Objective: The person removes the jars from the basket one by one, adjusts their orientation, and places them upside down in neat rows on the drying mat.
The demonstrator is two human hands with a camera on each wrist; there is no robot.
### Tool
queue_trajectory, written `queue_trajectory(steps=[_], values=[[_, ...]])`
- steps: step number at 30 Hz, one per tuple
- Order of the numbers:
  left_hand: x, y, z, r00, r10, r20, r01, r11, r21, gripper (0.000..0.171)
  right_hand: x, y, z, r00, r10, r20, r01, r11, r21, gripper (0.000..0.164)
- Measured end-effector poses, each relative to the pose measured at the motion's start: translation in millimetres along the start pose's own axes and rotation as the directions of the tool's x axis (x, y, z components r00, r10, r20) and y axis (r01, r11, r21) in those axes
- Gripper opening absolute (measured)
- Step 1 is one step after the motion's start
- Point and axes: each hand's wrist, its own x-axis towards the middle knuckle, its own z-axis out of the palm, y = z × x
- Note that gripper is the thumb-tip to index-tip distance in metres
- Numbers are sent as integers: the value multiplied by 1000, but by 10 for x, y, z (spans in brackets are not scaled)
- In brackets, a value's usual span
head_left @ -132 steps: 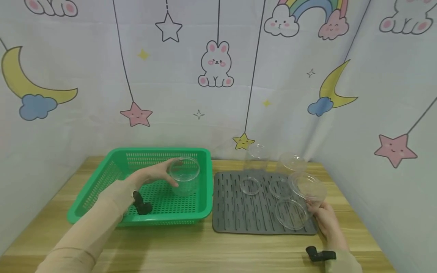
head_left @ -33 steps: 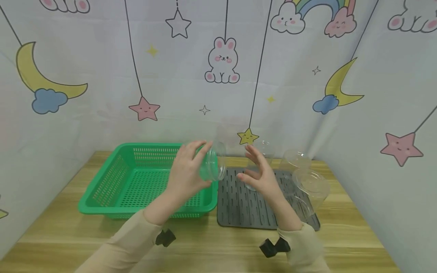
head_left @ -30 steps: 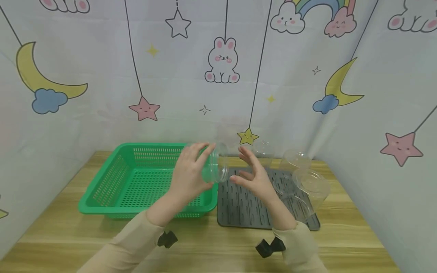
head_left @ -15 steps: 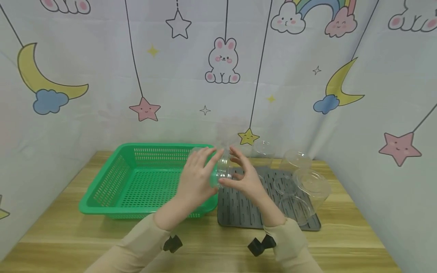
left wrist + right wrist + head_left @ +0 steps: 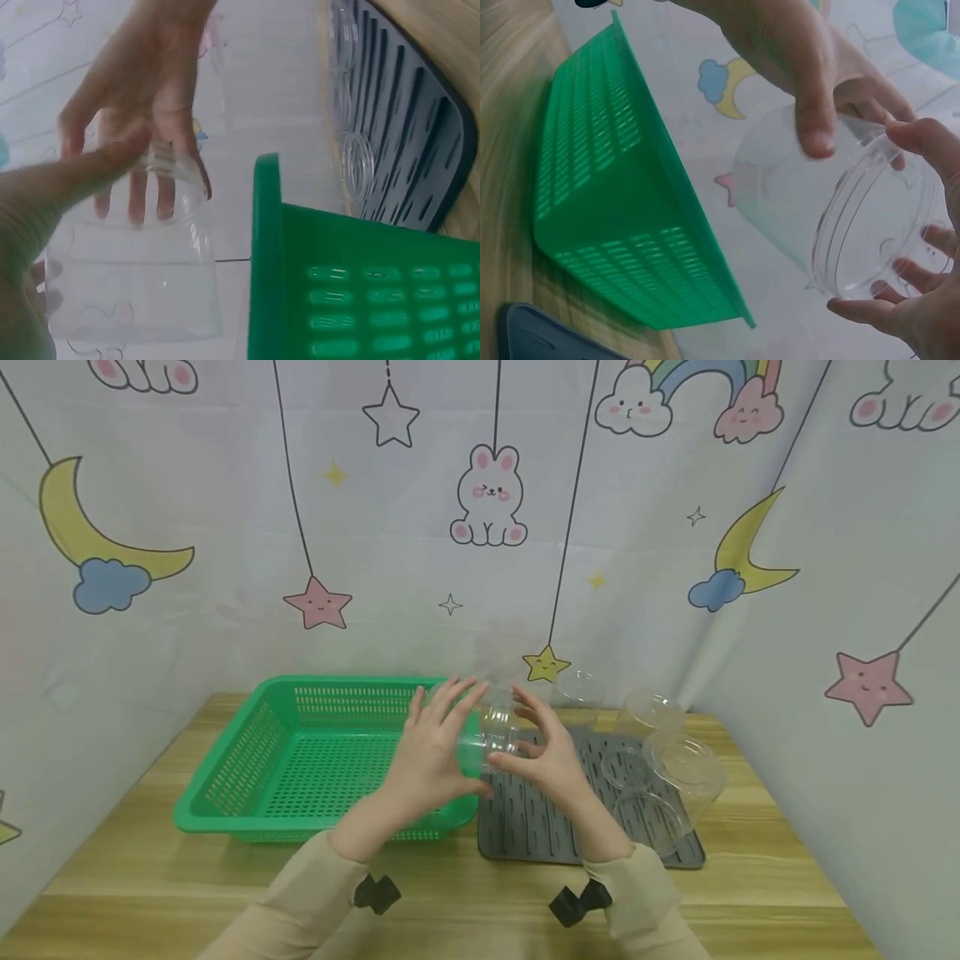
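A clear plastic jar (image 5: 497,731) lies on its side in the air, in front of the basket's right edge, with its ringed rim (image 5: 855,217) toward my right hand. My right hand (image 5: 546,756) grips that rim, thumb on the near side and fingers round the far side. The left hand (image 5: 431,743) is at the jar's other end, its fingers spread along the top and back. Its thumb (image 5: 815,124) stands out straight, overlapping the jar in both wrist views. Below and to the left is a green basket (image 5: 330,823) with slotted walls.
On the right, several clear jars (image 5: 686,777) stand upright on and around a grey ridged drying mat (image 5: 525,835). The wooden table (image 5: 450,893) runs along the front. A white curtain (image 5: 420,527) with cartoon prints hangs close behind.
The left hand has lifted the jar out of the basket and tipped it sideways. My right hand has left a jar by the mat and taken the rim; lately the left fingers have spread.
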Motion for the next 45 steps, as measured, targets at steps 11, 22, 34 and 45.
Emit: queue_trajectory(steps=[11, 22, 34, 45], values=[[-86, -245, -70, 927, -367, 79, 331, 697, -636, 123, -59, 14, -34, 994, -30, -108, 37, 997, 68, 89], [-168, -340, 20, 885, -396, 246, 343, 195, -919, 121, -85, 4, 6, 977, -114, -180, 160, 952, 263, 94], [-186, -243, 188, 908, -314, 279, 243, -149, -958, 120, -105, 13, 168, 963, -171, -207, 239, 898, 370, 105], [-177, -90, 215, 880, -342, 330, 191, -381, -905, 121, -100, 25, 203, 970, -143, -198, 212, 897, 388, 105]])
